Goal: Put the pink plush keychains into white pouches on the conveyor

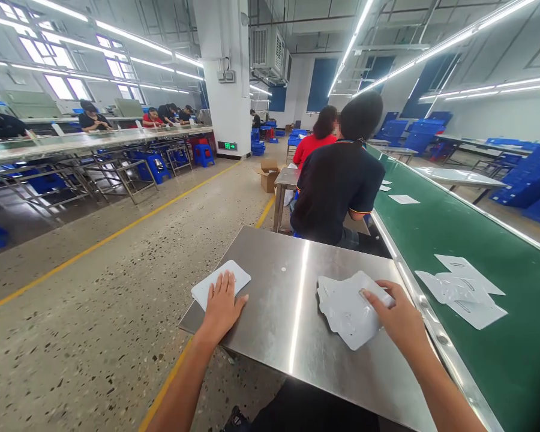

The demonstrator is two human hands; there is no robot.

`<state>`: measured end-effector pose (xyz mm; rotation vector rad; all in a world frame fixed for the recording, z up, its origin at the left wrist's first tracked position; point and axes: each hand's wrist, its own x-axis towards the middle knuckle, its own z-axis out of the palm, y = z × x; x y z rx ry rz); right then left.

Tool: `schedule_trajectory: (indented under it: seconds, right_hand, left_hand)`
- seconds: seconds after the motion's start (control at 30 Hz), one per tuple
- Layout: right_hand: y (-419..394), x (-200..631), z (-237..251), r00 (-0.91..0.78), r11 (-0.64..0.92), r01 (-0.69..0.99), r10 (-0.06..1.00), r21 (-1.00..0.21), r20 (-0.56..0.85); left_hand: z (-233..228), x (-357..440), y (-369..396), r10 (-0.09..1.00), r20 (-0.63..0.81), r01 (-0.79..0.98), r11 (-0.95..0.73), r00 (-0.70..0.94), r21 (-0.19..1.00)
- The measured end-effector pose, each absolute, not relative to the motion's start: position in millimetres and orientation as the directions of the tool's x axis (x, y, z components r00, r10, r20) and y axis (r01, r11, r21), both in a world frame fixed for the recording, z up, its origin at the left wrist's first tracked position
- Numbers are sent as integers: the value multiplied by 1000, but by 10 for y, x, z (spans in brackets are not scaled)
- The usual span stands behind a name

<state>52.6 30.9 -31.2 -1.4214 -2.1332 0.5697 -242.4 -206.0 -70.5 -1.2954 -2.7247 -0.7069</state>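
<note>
You are working with two lots of flat white pieces on one metal table (270, 300). Your left hand (222, 307) is lying palm down, fingers straight and thumb set apart, on one neat stack (239, 277) at the table's left edge. Your right hand (401, 319) is pinching the near-right edge of one loose, fanned pile (348, 309) at the table's right side, thumb on top; whether it is gripping one piece or several, you cannot tell. The overlapping is hiding the count in both lots. One small white dot (283, 269) is showing between them.

On the green belt (436, 231) to your right, about three overlapping white sheets (465, 288) are lying nearest you, and one single sheet (404, 199) is lying farther up. The belt's metal rail (425, 306) is running between your pile and those sheets.

Two co-workers are sitting ahead: one in a dark shirt (339, 186), just beyond your table and blocking the view forward, and one in red (315, 147), partly hidden. One cardboard box (269, 176) is standing open on the floor.
</note>
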Motion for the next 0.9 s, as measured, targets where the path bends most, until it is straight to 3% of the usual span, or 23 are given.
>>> schedule_trajectory:
  seconds: [0.07,0.17,0.27,0.4,0.53,0.6,0.63,0.7,0.77,0.8,0.9]
  right_hand:
    - [516,536,-489,-287,364,737,931,-570,224]
    - [563,490,-634,-289,448,724,887,-524,360]
    - [377,334,-620,-322,576,655,799,-490,509]
    - [14,-13,-548,-424,787,447,605,-425,674]
    - [-374,-340,-452,-554,897,245,441,-367,707]
    - [-569,-427,-349,-648,932,138,340,-334,682]
    - [-662,-444,-286,-701,943,85,286,-321,653]
    - [-825,-434,-151,-811,950,-7,177,-312,557]
    - [-943,-399,-32,-898,946,-51,97,-321,429]
    - [-979,-389,14,-926,943,-60,70,-326,372]
    - [-947,-458,72,-960,921,-109,0,-374,280]
  left_hand:
    - [-855,-2597,-2098,726,240,764,595,-644,249]
    - [-949,-2639,-2142,758,294,812,558,-583,173]
    - [-942,-2590,-2174,757,370,840,515,-538,167]
    - [-914,-2585,-2194,747,447,868,459,-492,187]
    - [-804,-2532,-2250,715,587,922,349,-379,169]
    - [-672,-2418,-2331,743,613,963,193,-268,186]
    - [-588,-2339,-2384,781,588,969,85,-211,233]
    - [-401,-2159,-2493,881,448,884,-81,-152,460]
    - [-236,-1993,-2573,962,190,646,-20,-195,763]
    - [-180,-1928,-2592,978,57,508,53,-199,859]
    - [-171,-1820,-2562,968,-165,287,214,-187,934]
